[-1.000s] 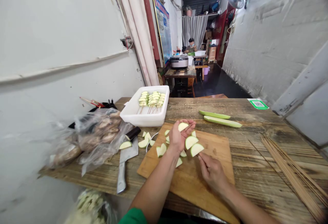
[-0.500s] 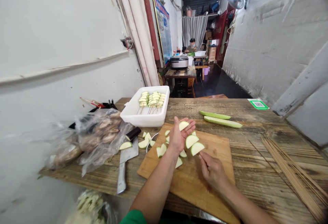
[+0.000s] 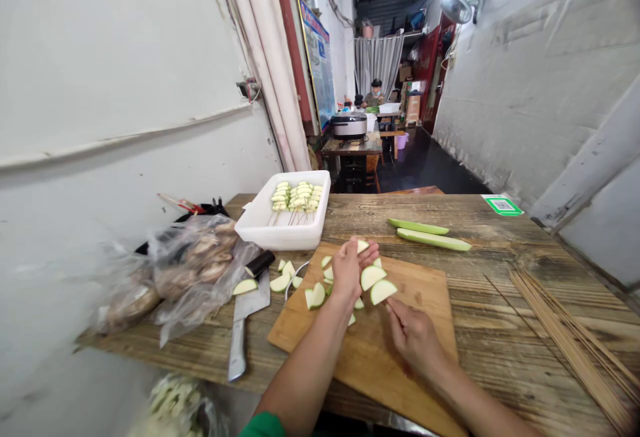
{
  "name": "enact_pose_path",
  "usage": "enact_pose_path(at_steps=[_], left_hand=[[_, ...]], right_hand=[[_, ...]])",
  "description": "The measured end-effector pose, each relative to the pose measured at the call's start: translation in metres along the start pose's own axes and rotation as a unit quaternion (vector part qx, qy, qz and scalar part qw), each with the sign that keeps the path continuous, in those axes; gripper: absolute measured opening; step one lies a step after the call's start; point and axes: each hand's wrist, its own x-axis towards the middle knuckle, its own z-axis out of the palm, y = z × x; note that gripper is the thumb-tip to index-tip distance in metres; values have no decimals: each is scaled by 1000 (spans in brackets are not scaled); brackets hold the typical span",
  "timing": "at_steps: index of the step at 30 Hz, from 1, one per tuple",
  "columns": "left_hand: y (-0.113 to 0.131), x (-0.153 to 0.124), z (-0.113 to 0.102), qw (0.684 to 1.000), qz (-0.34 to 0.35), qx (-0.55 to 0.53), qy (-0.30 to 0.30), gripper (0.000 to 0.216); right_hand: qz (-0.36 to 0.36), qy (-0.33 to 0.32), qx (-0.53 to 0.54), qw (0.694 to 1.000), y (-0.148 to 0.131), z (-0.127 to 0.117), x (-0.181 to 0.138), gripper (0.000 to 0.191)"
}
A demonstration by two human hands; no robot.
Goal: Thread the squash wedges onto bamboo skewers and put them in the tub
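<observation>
My left hand (image 3: 346, 270) holds a half-round zucchini slice (image 3: 362, 246) between thumb and fingers, the other fingertips reaching out behind it. My right hand (image 3: 417, 333) is closed around a thin skewer, mostly hidden by the fingers. On that skewer sit two half-round slices, an upper slice (image 3: 373, 277) and a lower slice (image 3: 384, 292), just right of my left hand. Both hands are above a wooden cutting board (image 3: 400, 383). Loose zucchini pieces (image 3: 315, 296) lie on the board, partly hidden behind my left hand and forearm.
A white tub (image 3: 280, 239) holds finished-looking zucchini skewers (image 3: 300, 195). Left of the board lie a cleaver (image 3: 238, 343), more slices (image 3: 280, 283) and bagged mushrooms (image 3: 200, 257). Zucchini lengths (image 3: 434, 239) and bamboo skewers (image 3: 565, 337) lie on the right. A person (image 3: 375, 93) sits far behind.
My left thumb has closed over the slice, and the hand has turned slightly, hiding more of it. My right hand with the skewered slices has barely moved.
</observation>
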Motion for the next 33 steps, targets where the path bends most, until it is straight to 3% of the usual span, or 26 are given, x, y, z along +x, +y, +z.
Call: enact_pose_path(at_steps=[10, 21, 33], left_hand=[[4, 11, -11, 1000, -8, -9, -11, 24], [6, 8, -8, 999, -44, -19, 10, 23], [0, 8, -8, 999, -44, -22, -4, 21]], right_hand=[[126, -42, 176, 975, -13, -7, 8, 27], [77, -21, 80, 994, -8, -3, 3, 25], [75, -17, 77, 994, -5, -2, 2, 25]])
